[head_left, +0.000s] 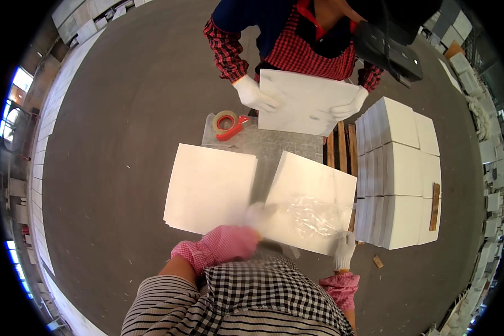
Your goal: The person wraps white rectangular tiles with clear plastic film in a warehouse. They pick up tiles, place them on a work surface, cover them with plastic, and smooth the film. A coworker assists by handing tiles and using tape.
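Left hand (pixel 259 214) blurred on film (pixel 313 215) over right sheet (pixel 311 193) on desk (pixel 263 143); fingers unclear. Right hand (pixel 344 249) pinches sheet's corner. Best smooth film flat, keep edges square. Second sheet (pixel 210 187) beside.

Open gap (pixel 261 173) between two white sheet stacks (pixel 210 187)

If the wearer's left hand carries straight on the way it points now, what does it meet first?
Probably the clear plastic bag lying on the right-hand white panel. The left hand is blurred, low over that panel's near-left part and pointing up-right, so its height above it is unclear.
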The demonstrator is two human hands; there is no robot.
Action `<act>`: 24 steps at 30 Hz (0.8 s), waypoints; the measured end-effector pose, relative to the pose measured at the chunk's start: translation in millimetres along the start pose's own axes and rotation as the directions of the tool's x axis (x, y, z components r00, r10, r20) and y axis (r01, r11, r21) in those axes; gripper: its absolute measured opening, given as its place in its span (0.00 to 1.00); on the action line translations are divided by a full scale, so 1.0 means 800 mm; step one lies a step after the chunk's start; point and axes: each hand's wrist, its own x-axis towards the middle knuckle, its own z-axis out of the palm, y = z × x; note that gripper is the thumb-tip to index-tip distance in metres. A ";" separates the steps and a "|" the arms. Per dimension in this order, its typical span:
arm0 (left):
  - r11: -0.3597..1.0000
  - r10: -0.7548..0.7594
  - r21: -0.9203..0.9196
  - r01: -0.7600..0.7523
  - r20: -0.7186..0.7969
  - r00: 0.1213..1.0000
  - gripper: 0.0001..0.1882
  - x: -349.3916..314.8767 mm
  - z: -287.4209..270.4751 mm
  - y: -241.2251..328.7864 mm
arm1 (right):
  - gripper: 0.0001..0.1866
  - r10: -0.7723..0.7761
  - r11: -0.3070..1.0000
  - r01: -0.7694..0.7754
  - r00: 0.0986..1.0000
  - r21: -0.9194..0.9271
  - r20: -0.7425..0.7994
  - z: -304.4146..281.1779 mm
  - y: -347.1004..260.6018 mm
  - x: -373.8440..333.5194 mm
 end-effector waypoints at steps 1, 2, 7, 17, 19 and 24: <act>0.997 -0.014 -0.071 0.014 0.006 1.000 0.19 0.003 0.006 -0.004 | 0.11 -0.003 1.000 0.003 1.000 0.007 0.015 0.001 0.011 0.008; 0.999 -0.040 -0.032 0.039 -0.011 0.999 0.18 0.000 0.008 0.005 | 0.11 -0.001 1.000 0.001 1.000 0.016 0.031 0.008 0.011 0.014; 0.980 0.130 0.166 -0.111 -0.111 0.985 0.17 0.047 0.022 -0.083 | 0.11 0.037 0.997 -0.046 0.989 0.059 0.145 0.053 0.018 0.060; 0.683 0.063 0.721 -0.119 0.104 0.993 0.21 0.034 0.021 -0.011 | 0.12 0.149 0.988 -0.137 0.956 -0.064 0.253 0.088 0.078 0.097; 0.680 0.095 0.721 -0.130 0.088 0.992 0.19 0.053 0.023 -0.040 | 0.12 0.104 0.990 -0.083 0.975 -0.110 0.197 0.088 0.080 0.101; 0.765 0.127 0.631 -0.128 0.046 0.991 0.15 0.045 0.021 -0.063 | 0.15 0.244 0.967 -0.255 0.937 0.015 0.251 0.082 0.073 0.100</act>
